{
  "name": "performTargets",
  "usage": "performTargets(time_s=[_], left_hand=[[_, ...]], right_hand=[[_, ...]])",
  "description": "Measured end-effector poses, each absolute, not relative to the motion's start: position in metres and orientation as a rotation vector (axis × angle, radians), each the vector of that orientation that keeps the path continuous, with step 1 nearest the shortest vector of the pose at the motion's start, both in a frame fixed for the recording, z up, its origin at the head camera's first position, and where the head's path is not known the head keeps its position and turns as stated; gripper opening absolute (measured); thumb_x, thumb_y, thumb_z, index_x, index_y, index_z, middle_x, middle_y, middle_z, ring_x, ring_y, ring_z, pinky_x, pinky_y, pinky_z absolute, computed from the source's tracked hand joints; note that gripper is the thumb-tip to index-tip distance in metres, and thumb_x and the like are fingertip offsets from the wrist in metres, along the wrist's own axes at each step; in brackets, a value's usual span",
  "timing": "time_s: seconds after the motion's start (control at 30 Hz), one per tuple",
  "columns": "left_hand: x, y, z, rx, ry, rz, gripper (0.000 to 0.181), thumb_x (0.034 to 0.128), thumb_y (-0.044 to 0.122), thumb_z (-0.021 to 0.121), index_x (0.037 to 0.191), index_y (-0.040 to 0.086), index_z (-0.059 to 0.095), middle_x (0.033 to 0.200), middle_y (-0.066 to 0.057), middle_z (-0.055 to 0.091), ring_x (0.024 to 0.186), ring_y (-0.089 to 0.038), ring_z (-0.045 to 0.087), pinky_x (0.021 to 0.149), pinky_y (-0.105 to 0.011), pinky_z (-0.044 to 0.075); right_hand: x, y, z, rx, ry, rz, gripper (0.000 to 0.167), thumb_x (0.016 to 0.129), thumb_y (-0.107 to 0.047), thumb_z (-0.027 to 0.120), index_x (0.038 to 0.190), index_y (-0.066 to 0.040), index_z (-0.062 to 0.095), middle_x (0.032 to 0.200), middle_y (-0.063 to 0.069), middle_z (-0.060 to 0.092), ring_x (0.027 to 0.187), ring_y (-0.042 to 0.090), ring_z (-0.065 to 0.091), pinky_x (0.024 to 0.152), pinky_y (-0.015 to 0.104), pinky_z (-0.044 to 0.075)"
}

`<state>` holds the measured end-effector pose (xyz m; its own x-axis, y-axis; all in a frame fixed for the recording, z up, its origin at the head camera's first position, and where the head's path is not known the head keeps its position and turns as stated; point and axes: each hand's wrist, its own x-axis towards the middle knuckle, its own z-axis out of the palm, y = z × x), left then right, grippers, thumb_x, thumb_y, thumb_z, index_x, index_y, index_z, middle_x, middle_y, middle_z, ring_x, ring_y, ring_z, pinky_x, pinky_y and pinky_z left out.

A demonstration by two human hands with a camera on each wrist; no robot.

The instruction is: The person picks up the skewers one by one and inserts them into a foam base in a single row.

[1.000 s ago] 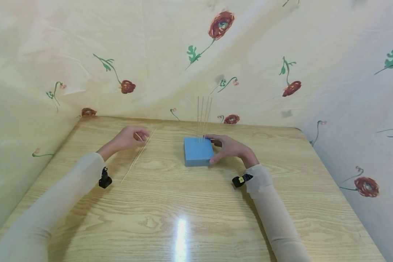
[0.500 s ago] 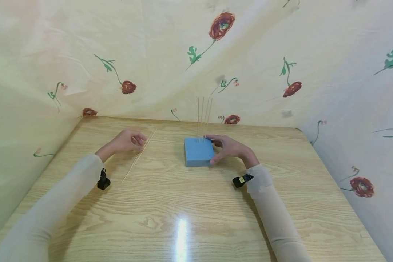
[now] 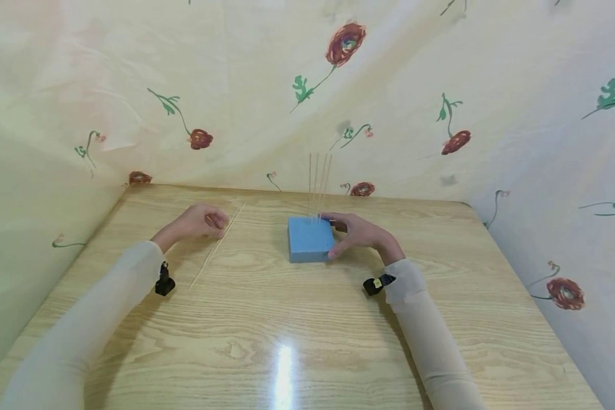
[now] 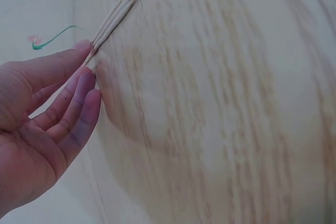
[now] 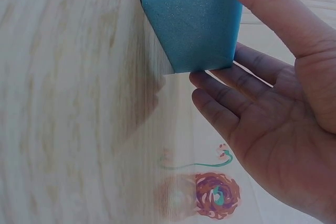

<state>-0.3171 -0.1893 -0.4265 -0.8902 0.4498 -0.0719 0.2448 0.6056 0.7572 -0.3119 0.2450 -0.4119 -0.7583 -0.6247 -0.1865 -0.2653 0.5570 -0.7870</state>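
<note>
A few thin wooden skewers (image 4: 116, 19) lie slantwise on the table at the left. My left hand (image 3: 201, 221) pinches at them along their length, thumb on one side and fingertips on the other; how many it grips I cannot tell. Right of them sits a blue foam block (image 3: 310, 238), with several upright skewers (image 3: 315, 188) stuck in its top near the back right. My right hand (image 3: 360, 232) holds that block at its right side. Its thumb (image 5: 273, 3) is on the front and its fingers (image 5: 223, 93) reach behind.
The wood-grain table (image 3: 338, 341) carries a bright light reflection near its front. Flower-patterned cloth (image 3: 256, 102) closes off the back and both sides. A small black camera is strapped at each wrist over the pale sleeves (image 3: 107, 307).
The left hand has drawn slightly left and down along the lying skewers, and its fingers have closed in on them. The right hand and the block have stayed in place.
</note>
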Motion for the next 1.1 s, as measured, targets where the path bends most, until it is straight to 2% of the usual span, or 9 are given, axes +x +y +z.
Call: performTargets(time_s=[0.3, 0.57, 0.83, 1.1], left_hand=[[-0.319, -0.195, -0.433, 0.588, 2.598, 1.151, 0.032, 0.0862, 0.002, 0.08, 0.114, -0.01, 0.069, 0.105, -0.026, 0.072, 0.094, -0.031, 0.071, 0.08, -0.03, 0.06], [-0.316, -0.198, -0.434, 0.59, 2.594, 1.145, 0.032, 0.0884, 0.006, 0.079, 0.115, -0.009, 0.07, 0.107, -0.026, 0.072, 0.097, -0.034, 0.071, 0.086, -0.039, 0.06], [-0.313, -0.201, -0.436, 0.591, 2.582, 1.166, 0.03, 0.0886, 0.005, 0.078, 0.113, -0.011, 0.07, 0.107, -0.026, 0.072, 0.098, -0.034, 0.07, 0.081, -0.026, 0.059], [-0.319, -0.209, -0.436, 0.575, 2.568, 1.137, 0.03, 0.0898, 0.006, 0.077, 0.115, -0.009, 0.07, 0.108, -0.024, 0.073, 0.096, -0.025, 0.07, 0.076, -0.017, 0.055]], right_hand=[[-0.311, 0.244, -0.411, -0.727, 2.345, -1.079, 0.106, 0.075, -0.018, 0.093, 0.16, -0.009, 0.031, 0.167, 0.014, 0.029, 0.153, 0.04, 0.03, 0.125, 0.053, 0.026], [-0.308, 0.244, -0.411, -0.719, 2.358, -1.074, 0.107, 0.074, -0.019, 0.093, 0.16, -0.007, 0.03, 0.167, 0.015, 0.028, 0.152, 0.041, 0.03, 0.125, 0.054, 0.027], [-0.304, 0.243, -0.411, -0.711, 2.353, -1.076, 0.107, 0.075, -0.019, 0.093, 0.16, -0.006, 0.029, 0.167, 0.015, 0.027, 0.153, 0.042, 0.029, 0.125, 0.055, 0.027], [-0.304, 0.242, -0.412, -0.716, 2.362, -1.069, 0.107, 0.074, -0.02, 0.093, 0.16, -0.008, 0.03, 0.167, 0.016, 0.028, 0.152, 0.042, 0.03, 0.125, 0.055, 0.027]])
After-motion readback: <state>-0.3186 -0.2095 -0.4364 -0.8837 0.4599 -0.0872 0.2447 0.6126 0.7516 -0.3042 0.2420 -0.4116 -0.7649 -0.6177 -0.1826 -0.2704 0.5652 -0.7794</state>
